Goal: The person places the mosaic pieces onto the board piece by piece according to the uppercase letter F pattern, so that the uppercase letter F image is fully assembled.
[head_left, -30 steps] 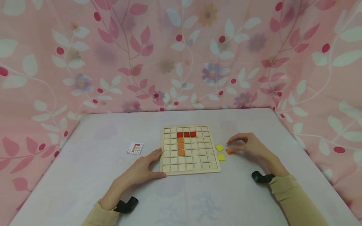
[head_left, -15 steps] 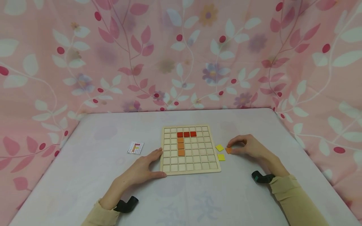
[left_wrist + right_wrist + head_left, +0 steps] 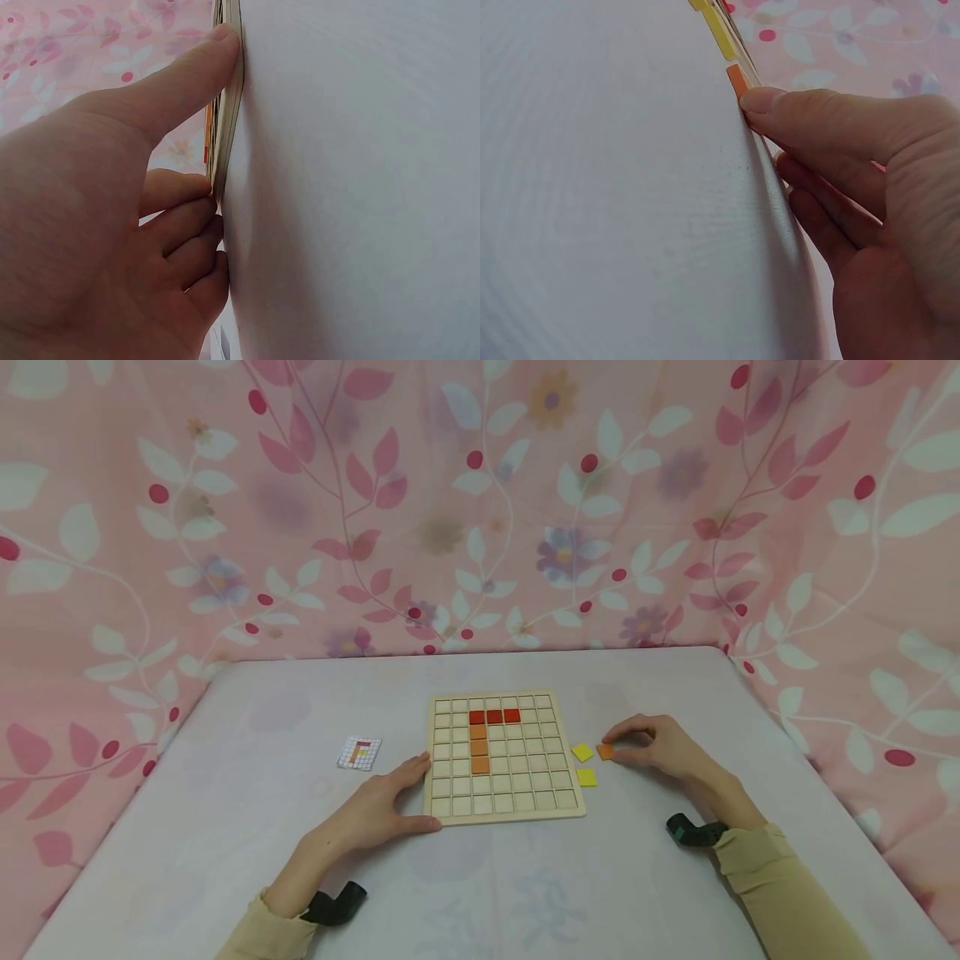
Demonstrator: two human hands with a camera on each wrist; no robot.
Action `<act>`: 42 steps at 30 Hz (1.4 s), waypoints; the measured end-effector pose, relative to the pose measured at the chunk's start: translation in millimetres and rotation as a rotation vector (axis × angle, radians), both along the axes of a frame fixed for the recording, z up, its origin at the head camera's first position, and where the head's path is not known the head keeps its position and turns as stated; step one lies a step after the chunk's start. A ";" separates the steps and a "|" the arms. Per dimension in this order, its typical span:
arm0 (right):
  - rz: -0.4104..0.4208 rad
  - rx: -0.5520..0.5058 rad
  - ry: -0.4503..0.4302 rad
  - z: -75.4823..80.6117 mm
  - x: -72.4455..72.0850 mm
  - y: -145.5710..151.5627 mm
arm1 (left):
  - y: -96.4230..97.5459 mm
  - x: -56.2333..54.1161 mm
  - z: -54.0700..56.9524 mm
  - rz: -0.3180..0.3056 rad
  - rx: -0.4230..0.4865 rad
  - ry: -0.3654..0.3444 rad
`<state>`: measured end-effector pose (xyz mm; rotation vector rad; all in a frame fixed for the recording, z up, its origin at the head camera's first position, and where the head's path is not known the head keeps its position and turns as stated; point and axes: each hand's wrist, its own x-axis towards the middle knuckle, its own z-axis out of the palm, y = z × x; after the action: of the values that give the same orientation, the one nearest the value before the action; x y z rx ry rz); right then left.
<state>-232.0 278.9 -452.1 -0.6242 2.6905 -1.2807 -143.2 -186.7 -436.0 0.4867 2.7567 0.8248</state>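
My left hand rests at the near-left corner of a wooden grid board. Its thumb presses the near edge and its fingers lie along the left side. Three red tiles form a row in the grid, and a column of orange tiles runs down from the leftmost one. Right of the board, my right hand pinches a loose orange tile between thumb and index finger. In the right wrist view this tile stays low beside the table surface.
Two yellow tiles, one turned diagonally and one nearer me, lie between the board and my right hand. A small card with a coloured grid pattern lies left of the board on the white-covered table. A pink floral curtain hangs behind.
My right thumb and index finger have closed on the loose orange tile, which has shifted slightly away from me and to the left. My left hand and the board have stayed still.
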 end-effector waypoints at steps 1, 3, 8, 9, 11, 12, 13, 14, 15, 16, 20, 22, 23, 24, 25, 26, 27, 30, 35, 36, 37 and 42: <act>-0.002 0.002 -0.001 -0.3 -0.4 0.4 | 0.1 0.0 0.1 0.000 0.001 0.001; -0.010 0.008 -0.003 -1.1 -1.0 1.0 | 0.1 0.1 0.4 0.000 0.002 0.003; -0.033 0.025 -0.007 -2.3 -1.6 1.9 | 0.5 0.1 0.8 -0.004 0.001 0.006; -0.034 0.025 -0.008 -2.3 -1.5 1.7 | 0.6 0.2 1.0 -0.004 0.000 0.007; -0.036 0.023 -0.004 -2.3 -1.2 1.1 | 0.6 0.4 1.3 -0.004 -0.003 0.005; -0.037 0.020 0.001 -2.5 -1.1 0.8 | 0.6 0.5 1.4 -0.003 -0.004 0.004; -0.038 0.018 0.006 -2.6 -0.9 0.4 | 0.5 0.5 1.5 -0.002 -0.005 0.002; -0.041 0.016 0.008 -2.9 -0.7 0.0 | 0.5 0.4 1.3 -0.002 -0.006 0.000; -0.046 0.013 0.011 -3.0 -0.5 -0.3 | 0.5 0.3 1.1 -0.001 -0.007 -0.001; -0.050 0.015 0.015 -3.3 -0.4 -0.6 | 0.4 0.1 1.0 -0.001 -0.007 -0.003; -0.067 0.012 0.015 -3.0 0.3 -2.2 | 0.4 -0.5 0.5 0.000 -0.006 -0.007; -0.088 0.010 0.002 -1.2 0.6 -3.4 | 0.3 -0.6 0.3 0.001 -0.004 -0.009; -0.105 0.008 -0.008 0.4 0.9 -4.5 | 0.2 -0.7 0.1 0.002 -0.003 -0.009; -0.124 0.006 -0.016 2.2 1.0 -5.7 | 0.2 -0.7 0.0 0.003 -0.001 -0.011; -0.138 0.005 -0.021 4.5 1.3 -7.3 | 0.1 -0.7 -0.2 0.003 0.000 -0.012; -0.152 0.005 -0.025 6.9 1.6 -9.1 | 0.0 -0.7 -0.3 0.004 0.001 -0.013; -0.164 0.006 -0.025 9.7 1.9 -11.3 | 0.1 -0.6 -0.2 0.004 0.003 -0.014; -0.168 -0.006 -0.012 16.5 2.4 -18.9 | 0.2 0.0 0.2 0.004 0.007 -0.013; -0.142 -0.027 0.001 21.5 1.1 -33.5 | 0.3 0.8 0.9 -0.013 0.019 0.013; -0.136 -0.034 0.000 22.0 0.8 -36.7 | 0.4 0.9 1.2 -0.015 0.020 0.016; -0.132 -0.035 -0.001 22.3 0.6 -39.9 | 0.5 1.1 1.4 -0.019 0.022 0.020; -0.119 -0.037 -0.012 24.1 0.7 -55.6 | 1.2 1.3 2.5 -0.018 0.021 0.017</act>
<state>-231.2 223.3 -428.0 -0.4648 2.7370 -1.3592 -141.9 -185.5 -433.4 0.5250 2.7575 0.8504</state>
